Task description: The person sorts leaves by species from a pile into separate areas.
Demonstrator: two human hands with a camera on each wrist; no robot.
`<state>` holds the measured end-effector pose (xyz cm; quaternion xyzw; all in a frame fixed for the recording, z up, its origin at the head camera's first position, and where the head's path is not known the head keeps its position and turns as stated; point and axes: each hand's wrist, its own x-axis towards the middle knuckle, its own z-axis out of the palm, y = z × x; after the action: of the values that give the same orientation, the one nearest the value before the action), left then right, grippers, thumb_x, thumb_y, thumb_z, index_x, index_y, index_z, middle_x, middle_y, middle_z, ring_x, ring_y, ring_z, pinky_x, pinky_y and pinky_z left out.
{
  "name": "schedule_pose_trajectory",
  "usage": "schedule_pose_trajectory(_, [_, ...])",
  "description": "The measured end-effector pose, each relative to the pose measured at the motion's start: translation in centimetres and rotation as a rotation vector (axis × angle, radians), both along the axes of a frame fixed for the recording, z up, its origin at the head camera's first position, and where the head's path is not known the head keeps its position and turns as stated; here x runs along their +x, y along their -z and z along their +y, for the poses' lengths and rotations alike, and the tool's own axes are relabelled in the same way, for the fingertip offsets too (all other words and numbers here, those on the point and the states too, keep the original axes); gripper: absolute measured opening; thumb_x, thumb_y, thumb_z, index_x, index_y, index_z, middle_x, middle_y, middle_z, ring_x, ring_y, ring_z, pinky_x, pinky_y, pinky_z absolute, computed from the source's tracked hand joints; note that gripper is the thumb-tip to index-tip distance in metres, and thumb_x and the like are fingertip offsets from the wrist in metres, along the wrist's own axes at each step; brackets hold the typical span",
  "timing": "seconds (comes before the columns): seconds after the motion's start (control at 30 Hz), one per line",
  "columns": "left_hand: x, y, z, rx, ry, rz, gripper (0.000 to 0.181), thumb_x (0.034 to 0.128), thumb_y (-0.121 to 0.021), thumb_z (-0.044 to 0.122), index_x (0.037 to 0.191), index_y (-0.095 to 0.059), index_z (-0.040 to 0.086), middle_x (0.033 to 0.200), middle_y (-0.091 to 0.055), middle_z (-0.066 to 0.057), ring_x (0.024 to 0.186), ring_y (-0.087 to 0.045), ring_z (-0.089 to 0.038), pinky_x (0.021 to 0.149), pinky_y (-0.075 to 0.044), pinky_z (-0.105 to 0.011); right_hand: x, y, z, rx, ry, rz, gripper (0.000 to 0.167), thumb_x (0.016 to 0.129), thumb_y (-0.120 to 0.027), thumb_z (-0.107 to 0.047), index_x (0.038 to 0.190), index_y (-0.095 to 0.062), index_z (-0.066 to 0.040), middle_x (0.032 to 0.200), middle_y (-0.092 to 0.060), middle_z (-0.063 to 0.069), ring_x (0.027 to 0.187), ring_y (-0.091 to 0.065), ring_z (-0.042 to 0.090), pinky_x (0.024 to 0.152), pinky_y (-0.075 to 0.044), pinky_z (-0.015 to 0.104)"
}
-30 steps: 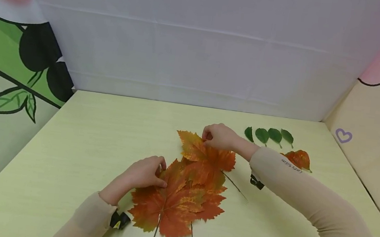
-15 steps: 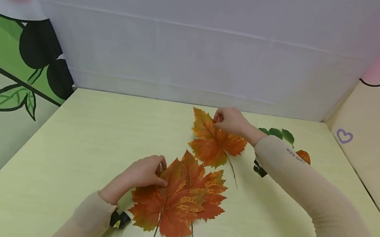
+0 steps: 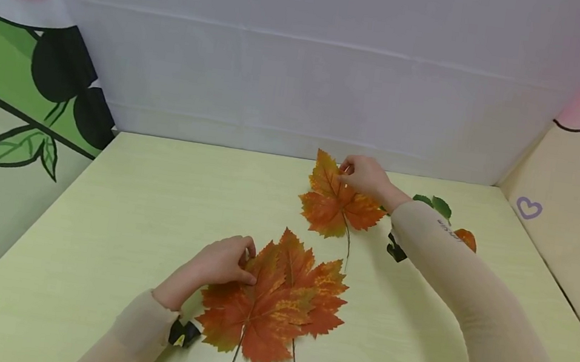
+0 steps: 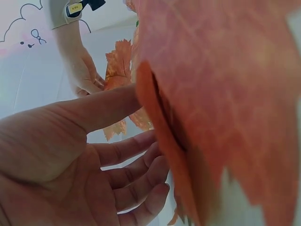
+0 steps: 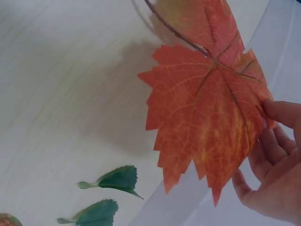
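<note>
In the head view my right hand (image 3: pixel 366 176) pinches an orange maple leaf (image 3: pixel 328 201) by its upper edge, near the back of the table. Its thin dark stem hangs toward me; in the right wrist view thumb and fingers grip the margin of this maple leaf (image 5: pixel 202 113). Lower down, my left hand (image 3: pixel 221 263) pinches the left edge of a front maple leaf (image 3: pixel 263 318). Behind that leaf, overlapped by it, lies another maple leaf (image 3: pixel 327 296). In the left wrist view the thumb presses the front leaf (image 4: pixel 221 84), which hides some fingertips.
Small green leaves (image 3: pixel 440 207) lie at the back right, partly behind the right sleeve. Close to them is a small orange-red leaf (image 3: pixel 466 238), also partly covered. A pale wall (image 3: pixel 279 94) stands behind the light wooden table (image 3: pixel 126 214).
My right hand has lifted its maple leaf off the other two and carried it back and to the right. The left hand and its leaves have stayed nearly still.
</note>
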<state>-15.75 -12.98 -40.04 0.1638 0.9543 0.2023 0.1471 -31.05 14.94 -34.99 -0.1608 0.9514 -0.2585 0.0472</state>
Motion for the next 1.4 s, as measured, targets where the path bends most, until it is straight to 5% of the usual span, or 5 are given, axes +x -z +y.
schedule_pose_trajectory(0.43, [0.2,-0.4,-0.1,-0.021,0.036,-0.013,0.040,0.0709,-0.078,0.025,0.099,-0.054,0.009,0.083,-0.051,-0.001,0.070,-0.048,-0.014,0.063,-0.042,-0.031,-1.1,0.3,0.6,-0.137,0.124,0.023,0.028,0.089,-0.058,-0.022,0.110,-0.054,-0.003,0.100,-0.056,0.014,0.086,-0.053,0.026,0.071,-0.044,0.037])
schedule_pose_trajectory(0.73, [0.3,-0.7,-0.3,-0.027,0.040,-0.033,0.040,0.0705,-0.078,0.024,0.099,-0.054,0.009,0.084,-0.052,-0.001,0.071,-0.048,-0.014,0.063,-0.043,-0.032,-1.1,2.0,0.2,-0.228,0.184,0.028,0.028,0.088,-0.059,-0.020,0.107,-0.052,0.000,0.100,-0.056,0.015,0.089,-0.053,0.027,0.074,-0.043,0.035])
schedule_pose_trajectory(1.07, [0.4,-0.5,-0.3,-0.004,0.030,-0.036,0.039,0.0706,-0.078,0.023,0.098,-0.054,0.010,0.084,-0.053,0.000,0.071,-0.049,-0.013,0.063,-0.042,-0.032,-0.3,3.4,0.2,-0.084,0.218,-0.038,0.033,0.087,-0.061,-0.025,0.107,-0.050,-0.001,0.104,-0.060,0.016,0.086,-0.057,0.028,0.068,-0.044,0.035])
schedule_pose_trajectory(1.4, [0.3,-0.4,-0.3,0.008,0.026,-0.039,0.039,0.0702,-0.078,0.022,0.097,-0.054,0.010,0.083,-0.053,0.000,0.071,-0.048,-0.014,0.064,-0.042,-0.032,-0.6,4.4,0.3,0.082,0.232,-0.012,0.031,0.086,-0.062,-0.027,0.105,-0.052,-0.005,0.095,-0.062,0.012,0.076,-0.057,0.026,0.064,-0.044,0.036])
